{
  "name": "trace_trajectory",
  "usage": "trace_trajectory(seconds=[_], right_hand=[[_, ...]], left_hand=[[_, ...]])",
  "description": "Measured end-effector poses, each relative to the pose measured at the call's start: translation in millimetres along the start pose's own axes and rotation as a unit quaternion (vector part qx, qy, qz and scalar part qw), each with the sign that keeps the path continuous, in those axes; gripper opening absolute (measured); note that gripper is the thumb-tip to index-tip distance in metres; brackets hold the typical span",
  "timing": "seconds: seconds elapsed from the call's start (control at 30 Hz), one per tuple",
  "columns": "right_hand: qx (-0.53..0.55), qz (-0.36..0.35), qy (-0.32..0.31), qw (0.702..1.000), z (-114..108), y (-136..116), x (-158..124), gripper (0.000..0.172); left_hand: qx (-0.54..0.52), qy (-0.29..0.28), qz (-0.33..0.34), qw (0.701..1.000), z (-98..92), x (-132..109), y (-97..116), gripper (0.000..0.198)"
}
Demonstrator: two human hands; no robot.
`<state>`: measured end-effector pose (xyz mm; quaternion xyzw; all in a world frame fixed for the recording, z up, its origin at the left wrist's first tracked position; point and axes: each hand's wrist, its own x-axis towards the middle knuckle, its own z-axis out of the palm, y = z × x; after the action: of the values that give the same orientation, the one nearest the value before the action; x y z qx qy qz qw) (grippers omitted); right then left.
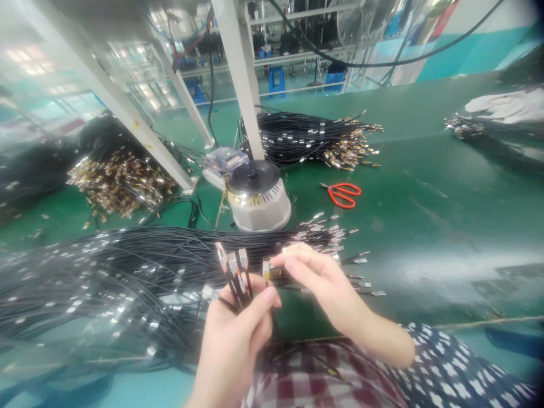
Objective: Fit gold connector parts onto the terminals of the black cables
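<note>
Your left hand [240, 331] grips a handful of black cables [249, 281] with metal-tipped ends up, above the near edge of the green bench [408, 204]. Your right hand [321, 277] reaches its fingertips to one yellowish-wrapped connector [266, 271], though whether they pinch it you cannot tell. Beyond lie a long cable bundle [140, 249], a round tape dispenser [261, 207] and red-handled snips [345, 195].

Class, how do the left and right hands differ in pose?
The left hand curls around several cables; the right hand has its fingertips close to one connector. The left hand points mostly upward, while the right hand slants leftward. Both are bare.
</note>
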<state>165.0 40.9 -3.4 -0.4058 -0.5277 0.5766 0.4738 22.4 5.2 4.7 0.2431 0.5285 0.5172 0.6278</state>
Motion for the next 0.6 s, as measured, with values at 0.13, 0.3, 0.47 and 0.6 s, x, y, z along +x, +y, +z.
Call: trace_trajectory(seconds=[0.13,0.3,0.47,0.6], right_hand=[[0.020,-0.007,0.000,1.000,2,2,0,0.013],[0.051,0.002,0.020,0.998,6,2,2,0.010],[0.120,0.025,-0.022,0.992,9,0,3,0.018],[0.184,0.040,-0.044,0.981,11,1,5,0.021]], left_hand=[[-0.003,-0.006,-0.006,1.000,-0.3,0,-1,0.025],[0.008,-0.015,0.003,1.000,-3.3,1,-2,0.022],[0.012,-0.015,0.005,1.000,-2.8,-3,1,0.020],[0.004,-0.013,-0.007,1.000,-0.2,-3,1,0.019]])
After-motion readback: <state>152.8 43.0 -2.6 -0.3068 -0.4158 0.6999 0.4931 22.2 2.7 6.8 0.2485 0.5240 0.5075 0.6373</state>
